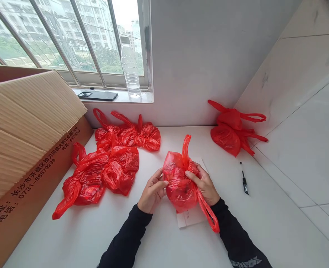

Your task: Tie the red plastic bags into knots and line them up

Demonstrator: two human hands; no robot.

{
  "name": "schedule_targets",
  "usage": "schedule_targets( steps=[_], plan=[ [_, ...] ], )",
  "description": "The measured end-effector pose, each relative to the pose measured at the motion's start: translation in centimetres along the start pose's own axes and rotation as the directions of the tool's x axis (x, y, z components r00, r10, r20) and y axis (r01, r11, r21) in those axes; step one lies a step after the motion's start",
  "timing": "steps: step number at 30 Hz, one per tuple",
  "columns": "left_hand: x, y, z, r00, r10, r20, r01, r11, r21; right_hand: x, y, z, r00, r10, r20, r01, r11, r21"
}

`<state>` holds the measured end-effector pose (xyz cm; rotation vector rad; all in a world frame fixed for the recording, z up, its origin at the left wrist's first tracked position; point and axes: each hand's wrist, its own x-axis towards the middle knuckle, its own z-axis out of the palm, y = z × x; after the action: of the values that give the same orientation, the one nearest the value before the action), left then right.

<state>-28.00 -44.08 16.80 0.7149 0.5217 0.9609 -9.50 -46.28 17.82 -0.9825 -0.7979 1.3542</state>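
Observation:
A tied red plastic bag with its handles sticking out is held between both hands over the white table. My left hand grips its left side, thumb in front and fingers behind. On the right, my right hand is closed around the bag near the knot, thumb across the front. What the bag contains cannot be made out through the plastic. Beneath it lies a pale paper or booklet, mostly covered by the bag and my right hand.
Several tied red bags lie to the left, beside an open cardboard box. More red bags sit at the back right, near a black pen. A water bottle and a phone rest on the windowsill.

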Motion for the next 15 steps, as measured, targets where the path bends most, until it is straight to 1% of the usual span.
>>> schedule_targets(
  steps=[3, 5, 7, 9, 12, 15],
  plan=[
    [-0.24, -0.29, 0.17, 0.987, -0.087, 0.132, 0.081, 0.995, 0.052, 0.20, 0.06, -0.24, 0.998, -0.023, -0.059, 0.026, 0.999, 0.038],
    [-0.32, -0.54, 0.16, 0.978, -0.103, 0.182, 0.086, 0.992, 0.097, 0.23, -0.09, -0.26, 0.996, -0.032, -0.082, 0.036, 0.998, 0.055],
    [-0.28, -0.70, 0.01, 0.980, -0.082, 0.179, 0.060, 0.990, 0.124, 0.19, -0.34, -0.21, 0.996, -0.025, -0.082, 0.030, 0.997, 0.065],
    [-0.17, -0.71, -0.19, 0.988, -0.056, 0.141, 0.036, 0.990, 0.137, 0.12, -0.60, -0.16, 0.997, -0.012, -0.073, 0.017, 0.998, 0.067],
    [-0.02, -0.55, -0.36, 0.997, -0.013, 0.079, 0.003, 0.992, 0.128, 0.03, -0.79, -0.14, 0.999, 0.022, -0.023, -0.020, 0.996, 0.084],
    [0.06, -0.43, -0.24, 0.997, 0.018, 0.075, -0.026, 0.995, 0.101, 0.03, -0.67, -0.19, 0.998, 0.057, 0.028, -0.059, 0.992, 0.111]
  ],
)
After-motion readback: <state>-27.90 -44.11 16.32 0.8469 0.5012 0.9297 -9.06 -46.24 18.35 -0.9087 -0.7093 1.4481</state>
